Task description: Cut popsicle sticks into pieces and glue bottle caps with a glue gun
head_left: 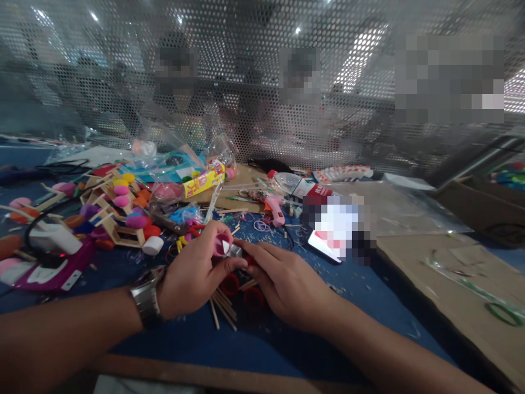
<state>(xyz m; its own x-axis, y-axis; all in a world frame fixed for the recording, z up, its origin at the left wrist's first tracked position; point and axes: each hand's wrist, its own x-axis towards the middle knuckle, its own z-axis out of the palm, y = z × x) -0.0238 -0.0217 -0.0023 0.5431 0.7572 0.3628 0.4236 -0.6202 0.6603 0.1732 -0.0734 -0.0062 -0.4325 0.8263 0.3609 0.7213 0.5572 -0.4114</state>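
My left hand (191, 273), with a metal watch at its wrist, is closed around a small pink cap-like cup (222, 245) whose opening faces me. A little silver block (235, 251) sits between my hands, beside the cup and by my left thumb. My right hand (289, 279) has its fingers together and bent in towards the block; its fingertips are partly hidden, so what they pinch is unclear. Below the hands are red round cups (229, 284), partly covered by my fingers. Several thin wooden sticks (223, 309) lie under them on the blue tabletop (176, 342).
Wooden stick frames and coloured caps (123, 210) crowd the left, near a purple power strip (53, 268). Further back are a yellow packet (205, 179), a pink glue gun (275, 210) and a plastic bottle (299, 186). A lit phone (332, 235) and cardboard (455, 284) lie right.
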